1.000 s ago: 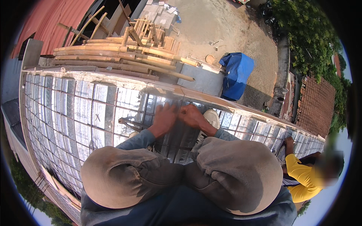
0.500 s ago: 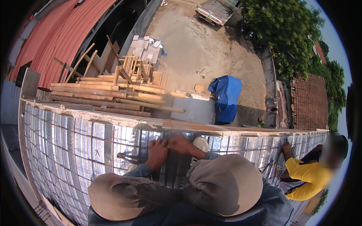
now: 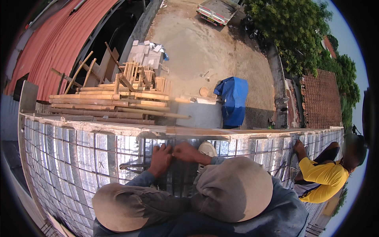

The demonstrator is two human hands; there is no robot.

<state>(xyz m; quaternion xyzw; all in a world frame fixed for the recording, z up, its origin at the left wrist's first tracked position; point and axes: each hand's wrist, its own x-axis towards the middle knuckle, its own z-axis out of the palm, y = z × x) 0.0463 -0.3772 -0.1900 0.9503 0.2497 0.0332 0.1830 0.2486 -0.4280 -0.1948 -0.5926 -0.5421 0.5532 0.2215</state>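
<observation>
I squat on a steel rebar mesh (image 3: 86,158) laid over shiny corrugated metal decking (image 3: 50,144). My left hand (image 3: 160,160) is closed over the mesh near the deck's far edge, its fingers curled downward. Close beside it, my right hand (image 3: 185,152) is also closed, its fingertips pinched toward the left hand. Whatever sits in either hand is too small or hidden to make out. A pincer-like metal tool (image 3: 130,167) lies on the mesh just left of my left wrist. My light shoe (image 3: 207,149) rests right of my right hand.
A board edge (image 3: 118,128) borders the deck, with a drop beyond. Below lie bamboo poles (image 3: 87,102), a blue tarp (image 3: 233,100) and a parked truck (image 3: 217,12). To the right, a person in a yellow shirt (image 3: 321,175) crouches, one hand on the mesh.
The view has shifted slightly. My hands stay close together over the same part of the mesh, with a slight gap now between them. The co-worker's head has lowered a little.
</observation>
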